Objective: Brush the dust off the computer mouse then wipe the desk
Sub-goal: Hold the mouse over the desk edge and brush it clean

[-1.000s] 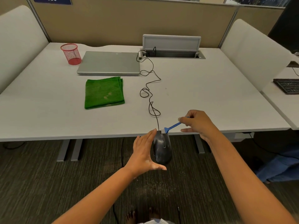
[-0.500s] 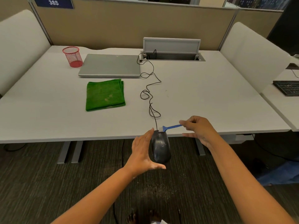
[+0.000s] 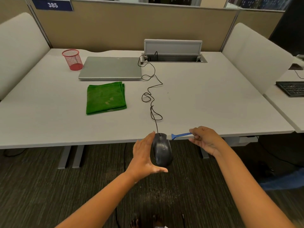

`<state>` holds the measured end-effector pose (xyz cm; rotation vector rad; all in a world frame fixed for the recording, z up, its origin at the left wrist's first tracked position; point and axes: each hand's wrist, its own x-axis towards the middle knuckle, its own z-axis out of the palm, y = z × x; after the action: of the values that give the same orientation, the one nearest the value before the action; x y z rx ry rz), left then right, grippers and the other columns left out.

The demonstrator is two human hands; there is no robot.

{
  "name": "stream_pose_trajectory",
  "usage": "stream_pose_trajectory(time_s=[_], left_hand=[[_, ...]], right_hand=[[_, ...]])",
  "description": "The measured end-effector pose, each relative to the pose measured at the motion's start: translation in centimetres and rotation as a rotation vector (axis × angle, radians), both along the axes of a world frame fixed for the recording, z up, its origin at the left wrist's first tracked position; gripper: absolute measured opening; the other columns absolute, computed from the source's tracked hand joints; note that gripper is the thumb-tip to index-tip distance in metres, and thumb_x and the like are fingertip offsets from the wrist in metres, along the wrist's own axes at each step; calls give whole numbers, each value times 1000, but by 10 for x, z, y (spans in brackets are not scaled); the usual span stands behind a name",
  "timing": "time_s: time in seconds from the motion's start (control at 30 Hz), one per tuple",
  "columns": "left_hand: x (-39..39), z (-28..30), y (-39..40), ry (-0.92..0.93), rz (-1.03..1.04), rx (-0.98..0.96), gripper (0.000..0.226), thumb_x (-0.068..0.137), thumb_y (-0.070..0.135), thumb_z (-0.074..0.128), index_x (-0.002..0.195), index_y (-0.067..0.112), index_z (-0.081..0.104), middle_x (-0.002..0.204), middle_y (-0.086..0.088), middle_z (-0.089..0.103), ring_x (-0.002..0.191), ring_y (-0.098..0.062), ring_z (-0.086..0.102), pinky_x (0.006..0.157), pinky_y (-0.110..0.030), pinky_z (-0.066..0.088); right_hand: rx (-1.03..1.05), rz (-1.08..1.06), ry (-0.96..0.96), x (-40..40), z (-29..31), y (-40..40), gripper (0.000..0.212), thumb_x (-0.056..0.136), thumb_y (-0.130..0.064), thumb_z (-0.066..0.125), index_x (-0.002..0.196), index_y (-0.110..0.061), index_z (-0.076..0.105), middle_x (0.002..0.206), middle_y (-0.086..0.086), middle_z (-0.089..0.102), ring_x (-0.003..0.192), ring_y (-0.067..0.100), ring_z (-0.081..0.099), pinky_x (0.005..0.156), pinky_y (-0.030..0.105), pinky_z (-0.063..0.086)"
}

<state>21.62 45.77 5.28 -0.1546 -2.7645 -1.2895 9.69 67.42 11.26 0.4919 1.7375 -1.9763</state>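
Observation:
A black wired computer mouse (image 3: 162, 149) hangs in the air just off the front edge of the white desk (image 3: 205, 102). My left hand (image 3: 144, 155) holds it from the left side and beneath, thumb under its rear. Its black cable (image 3: 152, 96) snakes back across the desk to the cable tray. My right hand (image 3: 205, 139) pinches the handle of a small blue brush (image 3: 180, 135). The brush head points left and sits beside the mouse's front right corner. A folded green cloth (image 3: 106, 97) lies flat on the desk to the left.
A closed grey laptop (image 3: 111, 68) and a red mesh pen cup (image 3: 72, 59) stand at the back left. An open cable tray (image 3: 173, 57) sits at the back centre. A black keyboard (image 3: 291, 88) rests on the neighbouring desk at right. Below me is carpet.
The brush head has swung from the mouse's front top off toward its right side. The mouse stays in my left hand. The view has tilted slightly down.

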Motion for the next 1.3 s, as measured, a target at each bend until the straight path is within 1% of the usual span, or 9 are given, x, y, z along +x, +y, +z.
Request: stream_pose_trajectory(time_s=[0.1, 0.27, 0.47, 0.63, 0.83, 0.9, 1.0, 1.07, 1.3], left_hand=[[-1, 1, -2, 4, 8, 6, 123, 45, 70, 74, 136, 53, -7, 133, 37, 3, 119, 11, 10, 109, -43, 13], [-2, 1, -4, 22, 14, 8, 123, 46, 70, 75, 136, 53, -7, 133, 30, 12, 119, 11, 11, 109, -45, 13], [-3, 0, -8, 18, 25, 7, 123, 45, 72, 74, 135, 54, -8, 134, 35, 6, 120, 12, 11, 111, -48, 12], [-9, -1, -9, 35, 37, 7, 122, 46, 74, 72, 136, 52, -7, 137, 36, 3, 123, 16, 5, 111, -43, 8], [-28, 1, -10, 70, 48, -34, 123, 46, 71, 73, 135, 54, -9, 135, 43, -8, 120, 25, -10, 108, -40, 0], [-44, 8, -7, 74, 87, -20, 123, 46, 72, 73, 135, 54, -10, 138, 39, -5, 122, 20, -5, 109, -43, 4], [-50, 4, -14, 59, 134, -30, 123, 46, 72, 73, 135, 50, -8, 144, 17, 17, 130, -6, 18, 110, -43, 12], [-52, 2, -16, 69, 155, -30, 123, 45, 73, 73, 137, 45, -5, 143, 11, 23, 130, -15, 25, 108, -39, 14], [-92, 2, -26, 123, 251, 2, 126, 40, 73, 73, 138, 44, -1, 146, -1, 31, 129, -16, 28, 107, -39, 18]], right_hand=[[-10, -36, 14, 0, 0, 5, 27, 80, -3, 67, 59, -8, 51, 50, 2, 48, 47, 8, 53, 50, 22, 55], [-11, 112, 20, 4, 3, 2, 31, 80, -2, 65, 57, -10, 47, 45, -1, 48, 42, 5, 51, 49, 22, 55], [3, 18, 67, 3, 2, 2, 35, 80, -1, 65, 54, -11, 44, 43, -1, 46, 41, 5, 50, 47, 22, 54], [23, 193, 64, 7, -1, 0, 39, 83, -2, 63, 51, -14, 44, 48, -1, 45, 45, 5, 51, 48, 22, 54], [48, -8, 95, -8, -3, 13, 33, 82, -3, 64, 56, -11, 45, 52, 2, 44, 48, 9, 50, 48, 22, 54], [26, -16, 106, -21, 2, 21, 34, 83, -4, 63, 56, -11, 45, 50, 2, 44, 45, 8, 51, 48, 22, 54], [52, -12, 116, -17, -2, 25, 31, 83, -6, 63, 57, -10, 47, 53, 3, 44, 53, 12, 50, 50, 23, 54], [65, -4, 109, -12, -7, 29, 29, 83, -7, 63, 59, -8, 47, 55, 4, 44, 57, 13, 50, 53, 24, 54], [57, 17, 72, -29, -13, 37, 28, 84, -6, 62, 61, -8, 46, 56, 5, 42, 57, 14, 48, 53, 25, 54]])
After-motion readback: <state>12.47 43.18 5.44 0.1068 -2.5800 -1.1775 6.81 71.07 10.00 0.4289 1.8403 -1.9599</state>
